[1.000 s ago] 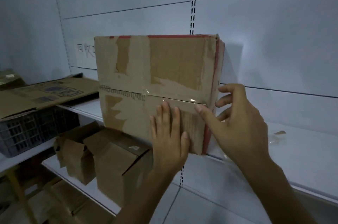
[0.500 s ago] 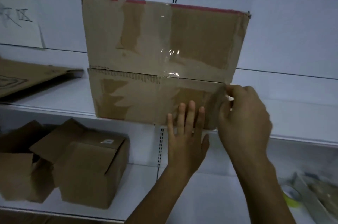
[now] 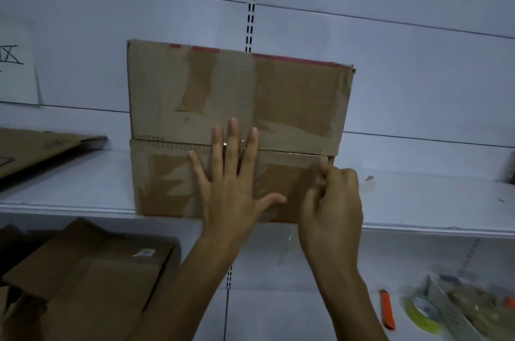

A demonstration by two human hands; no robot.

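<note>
Left hand (image 3: 231, 190) flat on box (image 3: 292, 95)

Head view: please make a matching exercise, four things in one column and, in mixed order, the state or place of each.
Column one:
1. left hand
2. right hand
3. orange cutter
4. tape roll

Column two:
A. pinches the clear tape at the right edge of the cardboard box
B. lies flat on the cardboard box front
C. yellow-green, on the lower shelf
D. on the lower shelf, just left of the tape roll

Pairs: 1-B, 2-A, 3-D, 4-C
</note>
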